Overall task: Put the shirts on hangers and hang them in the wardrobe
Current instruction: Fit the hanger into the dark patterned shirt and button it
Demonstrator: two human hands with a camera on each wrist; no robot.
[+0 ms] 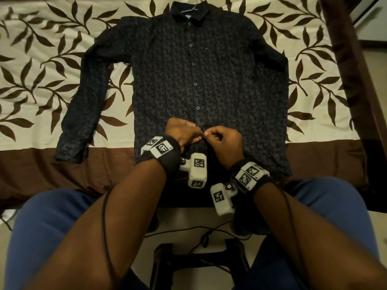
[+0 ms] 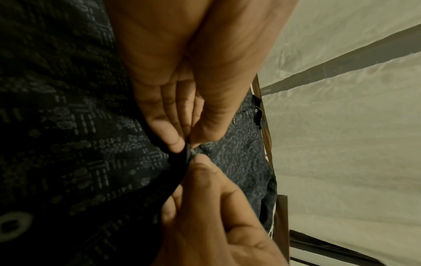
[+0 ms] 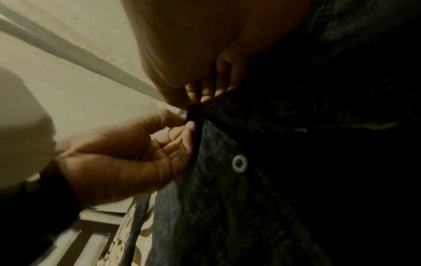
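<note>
A dark patterned long-sleeved shirt (image 1: 188, 80) lies flat and face up on the bed, sleeves spread. A thin wire hanger hook (image 1: 191, 6) pokes out at its collar. The upper buttons (image 1: 192, 64) look fastened. Both hands meet at the lower placket. My left hand (image 1: 196, 133) pinches the placket edge (image 2: 182, 158) between thumb and fingertips (image 2: 175, 142). My right hand (image 1: 207, 135) pinches the facing edge beside a small button (image 2: 193, 153). In the right wrist view my right fingertips (image 3: 205, 93) hold the dark fold, and another button (image 3: 239, 163) shows lower down.
The bedsheet (image 1: 52, 59) is cream with brown leaves and a brown band (image 1: 62, 164) along the near edge. A dark wooden bed frame (image 1: 356, 80) runs down the right. A dark stool (image 1: 194, 260) and cables (image 1: 188, 229) lie on the floor between my knees.
</note>
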